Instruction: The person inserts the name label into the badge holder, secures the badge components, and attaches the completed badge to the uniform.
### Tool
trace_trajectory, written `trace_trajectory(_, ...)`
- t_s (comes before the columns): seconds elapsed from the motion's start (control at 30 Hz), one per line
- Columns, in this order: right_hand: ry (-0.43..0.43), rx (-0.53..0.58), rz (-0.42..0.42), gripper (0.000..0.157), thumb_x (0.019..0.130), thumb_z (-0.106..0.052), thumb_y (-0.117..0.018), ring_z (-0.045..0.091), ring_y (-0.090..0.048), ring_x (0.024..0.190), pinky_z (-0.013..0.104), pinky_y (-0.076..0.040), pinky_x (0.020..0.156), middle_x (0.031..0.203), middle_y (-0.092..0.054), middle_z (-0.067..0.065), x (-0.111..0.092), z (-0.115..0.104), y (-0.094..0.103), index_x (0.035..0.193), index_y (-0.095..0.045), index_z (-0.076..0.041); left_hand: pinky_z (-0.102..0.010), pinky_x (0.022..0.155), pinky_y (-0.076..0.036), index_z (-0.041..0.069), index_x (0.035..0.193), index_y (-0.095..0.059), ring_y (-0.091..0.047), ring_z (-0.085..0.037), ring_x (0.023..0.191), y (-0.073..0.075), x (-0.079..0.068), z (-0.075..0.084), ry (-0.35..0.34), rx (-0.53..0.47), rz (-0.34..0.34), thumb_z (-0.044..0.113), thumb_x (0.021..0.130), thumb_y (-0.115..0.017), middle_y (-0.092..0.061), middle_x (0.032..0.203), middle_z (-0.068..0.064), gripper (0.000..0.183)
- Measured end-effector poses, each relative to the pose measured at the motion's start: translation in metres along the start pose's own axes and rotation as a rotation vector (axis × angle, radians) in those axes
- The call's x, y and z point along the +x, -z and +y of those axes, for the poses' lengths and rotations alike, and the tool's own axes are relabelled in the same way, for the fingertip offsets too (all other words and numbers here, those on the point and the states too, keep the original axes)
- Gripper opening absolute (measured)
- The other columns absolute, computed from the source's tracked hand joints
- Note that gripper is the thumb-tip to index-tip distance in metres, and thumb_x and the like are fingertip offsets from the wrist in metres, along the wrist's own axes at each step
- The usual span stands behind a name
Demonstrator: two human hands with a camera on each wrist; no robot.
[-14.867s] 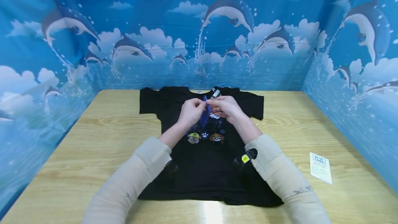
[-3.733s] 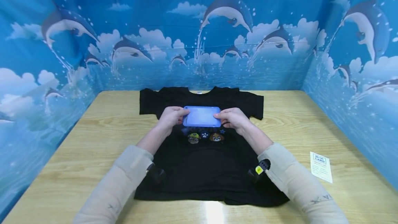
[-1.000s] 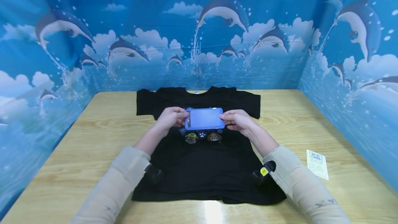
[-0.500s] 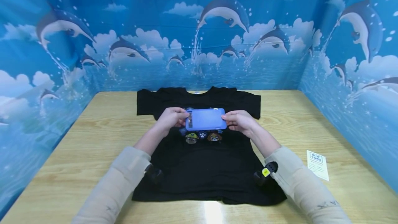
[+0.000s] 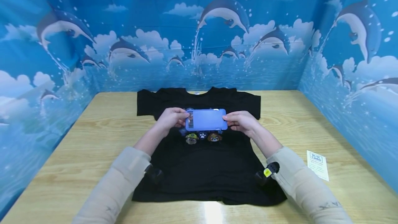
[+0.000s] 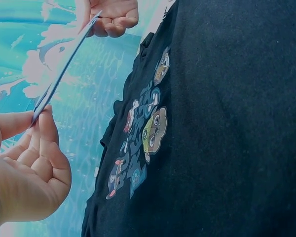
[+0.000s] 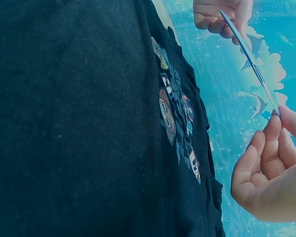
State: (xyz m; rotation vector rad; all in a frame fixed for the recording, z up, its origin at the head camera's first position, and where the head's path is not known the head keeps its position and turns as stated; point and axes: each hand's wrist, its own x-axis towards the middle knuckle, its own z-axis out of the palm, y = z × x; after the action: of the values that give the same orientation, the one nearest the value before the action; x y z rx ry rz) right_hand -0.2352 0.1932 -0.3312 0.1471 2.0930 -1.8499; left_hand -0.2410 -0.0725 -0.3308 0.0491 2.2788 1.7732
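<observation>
In the head view a flat blue card holder [image 5: 209, 119] is held level above the printed chest of a black T-shirt [image 5: 205, 172]. My left hand [image 5: 169, 119] pinches its left end between thumb and fingers, beside a narrow see-through strip. At the other end, my right hand [image 5: 244, 122] pinches the right edge. Both wrist views show the card holder edge-on as a thin slab [image 6: 66, 69], clear of the shirt, with thumb and forefinger at each end. Cartoon dog faces [image 5: 191, 138] and a paw badge show just below it.
A white printed card marked ID/IC CARD [image 5: 318, 165] lies on the wooden table [image 5: 93, 148] at the right. A blue dolphin curtain [image 5: 199, 37] stands along the back and both sides. The T-shirt is spread flat, neckline toward the back.
My right hand has moved slightly right with the card holder's blue panel. The see-through strip at the left end is wider. My left hand has barely moved. The metal clip seen earliest no longer shows.
</observation>
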Motion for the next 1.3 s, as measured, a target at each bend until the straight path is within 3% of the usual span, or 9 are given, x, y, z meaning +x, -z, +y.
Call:
trace_trajectory(0.3,0.030,-0.026,-0.011,0.029,0.086,-0.013,-0.066,0.011,-0.059,0.068,0.024,-0.047,0.063,0.070,-0.064,-0.001,0.0006,-0.0007,0.0048,0.107,-0.060,0.006,-0.030,0.068,-0.046,-0.002,0.100,-0.063,-0.057,-0.014,0.064,0.0013,0.0023,-0.0015,-0.024,0.004,0.005,0.015,0.089,-0.060,-0.060,0.075,-0.004,0.020)
trace_trajectory(0.47,0.029,-0.040,-0.022,0.028,0.086,-0.013,-0.066,0.012,-0.059,0.069,0.025,-0.046,0.065,0.071,-0.064,-0.001,-0.0005,0.0005,0.0063,0.106,-0.061,0.006,-0.029,0.067,-0.045,-0.002,0.102,-0.063,-0.057,-0.014,0.065,0.0018,0.0008,-0.0005,-0.005,0.020,0.017,0.016,0.089,-0.060,-0.060,0.077,-0.004,0.022)
trace_trajectory(0.8,0.036,-0.001,-0.032,0.003,0.087,-0.010,-0.063,0.012,-0.058,0.066,0.026,-0.046,0.066,0.069,-0.063,0.000,-0.0023,0.0013,0.0080,0.087,-0.065,-0.007,-0.029,0.068,-0.044,-0.002,0.104,-0.063,-0.057,-0.014,0.065,0.0015,0.0016,-0.0013,0.019,0.021,0.027,0.016,0.089,-0.061,-0.061,0.078,-0.005,0.024)
trace_trajectory(1.3,0.033,0.042,-0.064,0.017,0.087,-0.008,-0.061,0.011,-0.058,0.064,0.025,-0.045,0.064,0.068,-0.063,-0.001,-0.0035,0.0011,0.0092,0.073,-0.067,-0.015,-0.026,0.063,-0.043,-0.003,0.101,-0.065,-0.057,-0.012,0.061,-0.0014,0.0022,-0.0041,0.001,0.026,0.058,0.014,0.088,-0.062,-0.061,0.072,-0.003,0.022)
